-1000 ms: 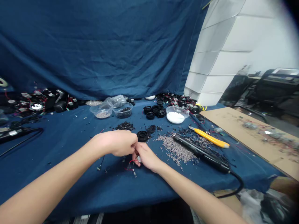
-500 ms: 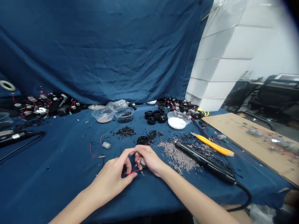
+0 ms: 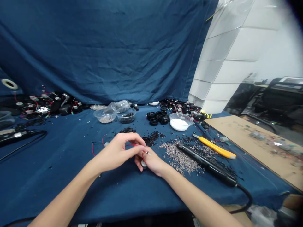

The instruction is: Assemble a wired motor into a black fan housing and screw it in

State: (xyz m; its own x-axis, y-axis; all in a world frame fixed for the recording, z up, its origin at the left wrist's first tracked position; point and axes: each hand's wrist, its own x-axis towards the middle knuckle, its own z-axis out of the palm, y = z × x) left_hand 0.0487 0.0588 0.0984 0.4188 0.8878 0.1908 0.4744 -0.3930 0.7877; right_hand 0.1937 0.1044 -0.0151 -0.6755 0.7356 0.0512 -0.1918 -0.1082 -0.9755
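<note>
My right hand (image 3: 152,162) is closed around a small silvery motor (image 3: 143,163), whose end shows below its fingers. A thin red wire (image 3: 144,154) loops over the back of that hand near the thumb. My left hand (image 3: 115,151) reaches across from the left, thumb and forefinger pinched together on the red wire at the right hand's knuckles. Just behind the hands lies a round black plastic part (image 3: 147,141), partly hidden. Another small motor (image 3: 106,144) with red leads lies mostly behind the left hand.
Right of the hands are a heap of small screws (image 3: 181,157), a black electric screwdriver (image 3: 208,165) and a yellow-handled tool (image 3: 216,147). Behind stand clear bowls (image 3: 126,119), a bowl of white material (image 3: 179,124) and black round parts (image 3: 153,121). Cardboard (image 3: 236,126) lies at right.
My left hand has moved up and right, over the right hand, bringing the red wire across it. The right hand has turned slightly, still around the motor.
</note>
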